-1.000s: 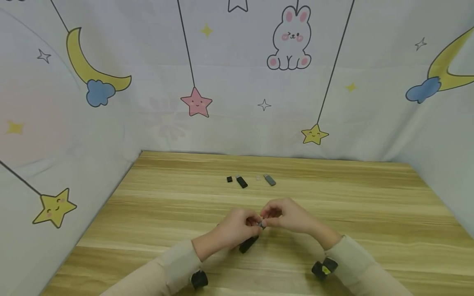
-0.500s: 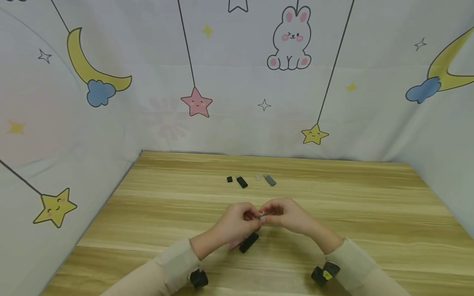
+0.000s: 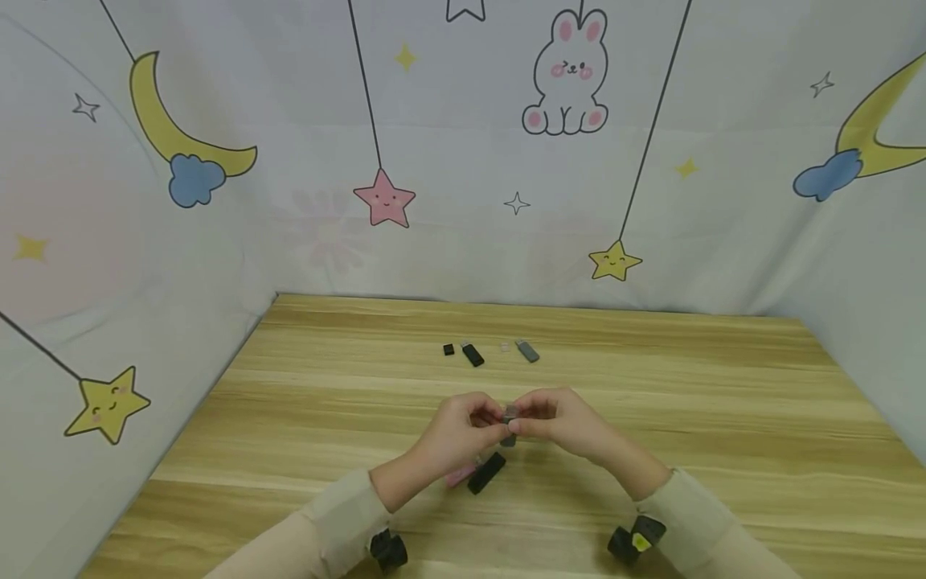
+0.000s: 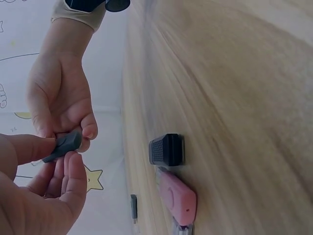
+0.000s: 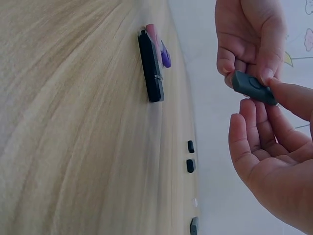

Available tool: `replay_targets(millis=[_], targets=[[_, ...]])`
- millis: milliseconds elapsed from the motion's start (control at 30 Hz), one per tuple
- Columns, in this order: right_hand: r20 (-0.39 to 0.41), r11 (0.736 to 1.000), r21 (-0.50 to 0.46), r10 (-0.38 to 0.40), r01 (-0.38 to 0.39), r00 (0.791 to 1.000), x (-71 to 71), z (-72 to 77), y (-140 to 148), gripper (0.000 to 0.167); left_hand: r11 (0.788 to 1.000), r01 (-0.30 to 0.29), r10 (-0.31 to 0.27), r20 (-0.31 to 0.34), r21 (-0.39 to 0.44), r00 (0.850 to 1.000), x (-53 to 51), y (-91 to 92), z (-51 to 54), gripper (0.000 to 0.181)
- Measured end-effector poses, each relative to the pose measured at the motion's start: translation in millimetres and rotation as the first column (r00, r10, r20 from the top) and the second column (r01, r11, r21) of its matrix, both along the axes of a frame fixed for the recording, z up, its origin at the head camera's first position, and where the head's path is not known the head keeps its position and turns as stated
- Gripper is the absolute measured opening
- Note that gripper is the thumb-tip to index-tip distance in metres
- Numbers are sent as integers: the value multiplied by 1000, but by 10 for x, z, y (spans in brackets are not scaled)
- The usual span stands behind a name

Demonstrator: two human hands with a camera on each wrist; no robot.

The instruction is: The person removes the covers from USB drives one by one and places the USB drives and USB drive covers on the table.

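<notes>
Between both hands, above the table, is a dark grey-green USB stick (image 3: 510,440). My left hand (image 3: 459,430) pinches it between thumb and fingertips from the left. From the other side, my right hand (image 3: 567,422) also pinches it with thumb and fingers. In the right wrist view the USB stick (image 5: 250,87) shows a smooth body with a round dimple; the fingers cover part of it. Whether a cap sits on its end cannot be told. Just below the hands, a black stick-shaped device (image 3: 486,473) lies on the table beside a pink USB stick (image 4: 178,198).
Farther back on the wooden table (image 3: 347,354) lie a small black cap (image 3: 448,350), a black USB stick (image 3: 473,355), a clear cap (image 3: 505,347) and a grey USB stick (image 3: 528,351). A purple piece (image 5: 166,55) lies by the pink one. Printed cloth walls surround the table.
My left hand has risen slightly away from the table, uncovering the pink USB stick. The grey-green USB stick has turned between my hands, and more of its length shows.
</notes>
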State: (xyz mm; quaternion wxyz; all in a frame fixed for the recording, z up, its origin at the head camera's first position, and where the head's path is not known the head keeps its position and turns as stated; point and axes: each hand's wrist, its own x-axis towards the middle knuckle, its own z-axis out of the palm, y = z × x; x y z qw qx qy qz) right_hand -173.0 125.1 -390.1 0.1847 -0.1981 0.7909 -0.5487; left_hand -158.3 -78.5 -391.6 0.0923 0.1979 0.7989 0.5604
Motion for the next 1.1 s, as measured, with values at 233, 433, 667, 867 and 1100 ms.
replay_targets(millis=[233, 433, 667, 867, 1100], targets=[[47, 998, -55, -9, 12, 999, 7, -34, -29, 31, 999, -24, 21, 70, 46, 997, 10, -8, -6, 14], [71, 996, -82, -17, 23, 997, 26, -53, -49, 34, 995, -27, 14, 135, 92, 991, 11, -7, -16, 14], [24, 998, -65, -17, 19, 1000, 38, -40, -61, 32, 992, -31, 13, 151, 122, 988, 10, -8, -21, 14], [10, 995, -96, 7, -6, 1000, 42, -11, -58, 31, 991, -29, 10, 144, 132, 989, 19, -17, 26, 16], [-23, 995, -91, 37, -38, 999, 40, -7, -34, 28, 993, -49, 36, 123, 108, 992, 34, -53, 93, 20]])
